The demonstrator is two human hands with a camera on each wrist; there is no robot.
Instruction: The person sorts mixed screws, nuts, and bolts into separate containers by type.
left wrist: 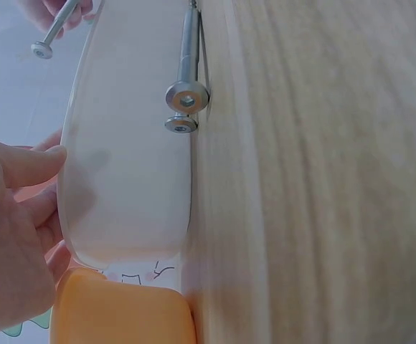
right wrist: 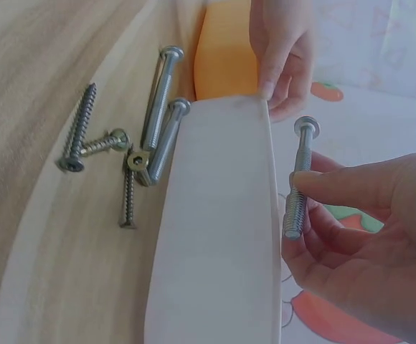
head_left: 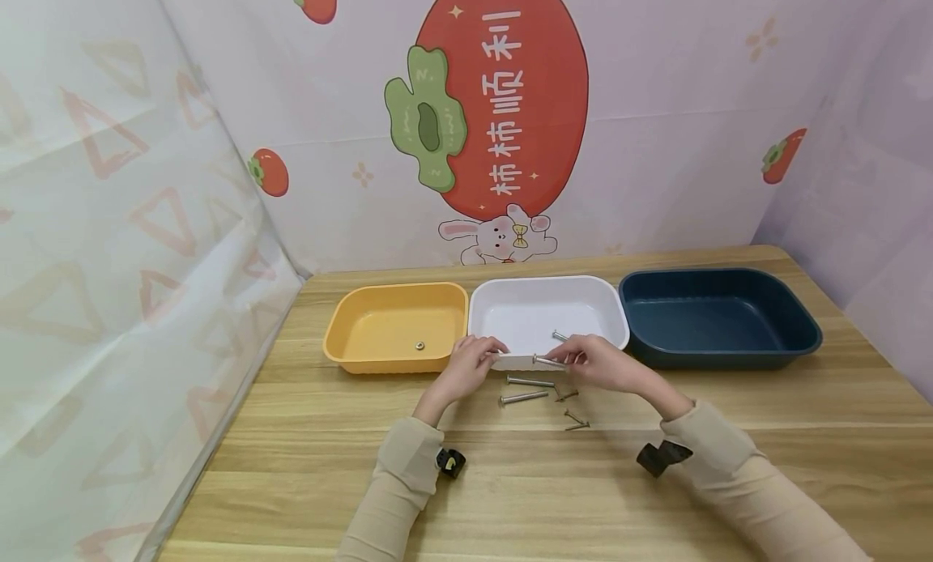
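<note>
My right hand (head_left: 601,362) pinches a silver bolt (right wrist: 303,179) between thumb and fingers, just over the front rim of the white tray (head_left: 547,291). In the right wrist view its flat round head points up and the threaded end down. My left hand (head_left: 470,363) grips the front rim of the white tray near its left corner, thumb outside and fingers over the edge. Another bolt (head_left: 559,335) shows inside the white tray beside my right hand. Two long bolts (head_left: 523,398) lie on the table before the tray, with several smaller screws (right wrist: 79,132) close by.
A yellow tray (head_left: 342,323) stands left of the white one, with a small nut (head_left: 419,346) in it. To the right stands a dark blue tray (head_left: 729,357). The wooden table (head_left: 554,497) meets a printed cloth backdrop (head_left: 656,181) behind the trays.
</note>
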